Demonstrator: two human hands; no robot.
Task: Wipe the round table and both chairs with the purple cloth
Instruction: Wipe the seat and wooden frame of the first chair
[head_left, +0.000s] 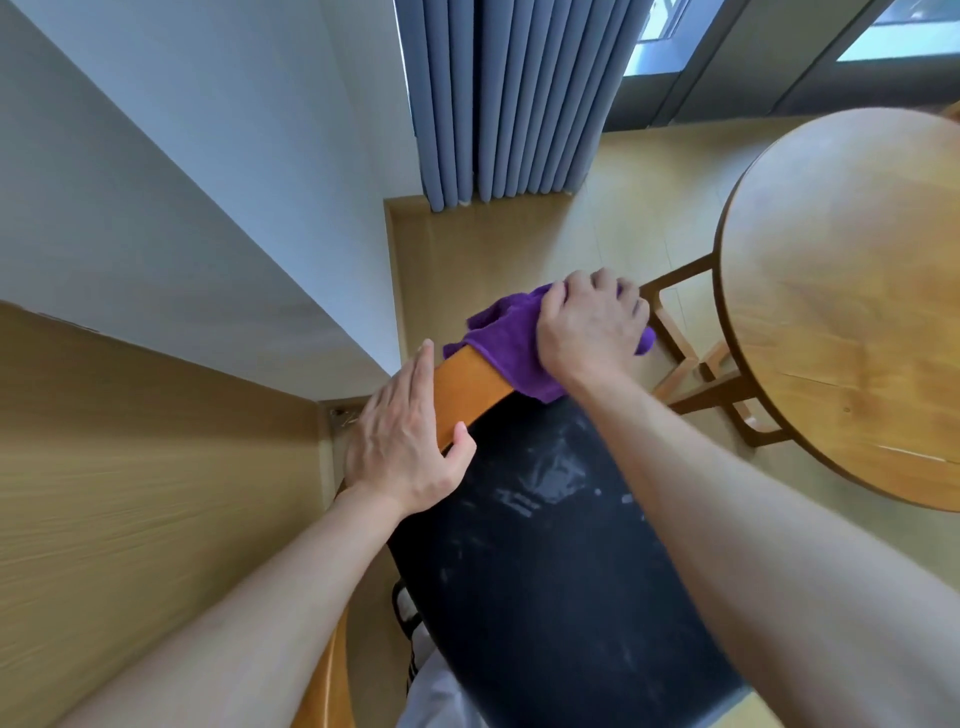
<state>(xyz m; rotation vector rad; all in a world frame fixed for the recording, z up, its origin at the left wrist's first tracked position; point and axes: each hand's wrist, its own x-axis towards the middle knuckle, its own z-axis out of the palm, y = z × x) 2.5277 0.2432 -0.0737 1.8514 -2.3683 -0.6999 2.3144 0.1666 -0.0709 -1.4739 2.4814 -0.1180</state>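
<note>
Cloth: purple cloth (511, 343) is bunched over the far end of the chair's wooden top rail (467, 395), draped down both sides.
Right hand: right hand (589, 325) has its fingers curled over the cloth, clamping it onto the rail.
Left hand: left hand (402, 441) lies flat with straight fingers on the near end of the rail, thumb hooked on the inner edge; steadying, not gripping.
Chair: black seat (545, 545) shows pale smears, probably unwiped.
Desk: round desk (852, 312) sits to the right, well apart from both hands.
Risk: cloth could slide off the rail end if the stroke overshoots; chair may tip or skid if the left hand lifts.
Axis: rail's long axis runs from lower left to upper right; cloth sits at its upper-right end, loose folds pointing away from the person.
</note>
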